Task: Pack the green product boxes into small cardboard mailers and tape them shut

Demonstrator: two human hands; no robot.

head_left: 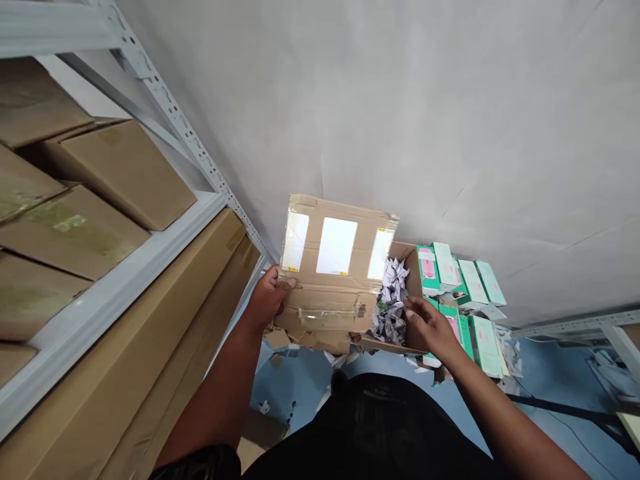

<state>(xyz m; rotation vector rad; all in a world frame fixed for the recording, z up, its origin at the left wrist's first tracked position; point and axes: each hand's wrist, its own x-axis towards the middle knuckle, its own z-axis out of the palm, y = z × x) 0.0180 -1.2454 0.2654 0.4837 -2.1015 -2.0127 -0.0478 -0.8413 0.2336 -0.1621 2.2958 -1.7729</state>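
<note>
A cardboard box (320, 313) with white labels and clear tape on its raised flap stands against the wall in front of me. My left hand (270, 297) grips the box's left edge, thumb on the flap. Crumpled white paper (393, 300) fills the open right part of the box. My right hand (430, 327) rests at the box's right side, fingers curled beside the paper; what they hold, if anything, is unclear. Several green and pink small cartons (460, 287) are stacked just right of the box.
A metal shelf rack (150, 233) on the left holds several brown cardboard boxes (120, 173). Long flat cartons (165, 333) lean below it. A white wall (400, 100) is ahead. The floor (550, 380) is blue, with paper scraps near the box.
</note>
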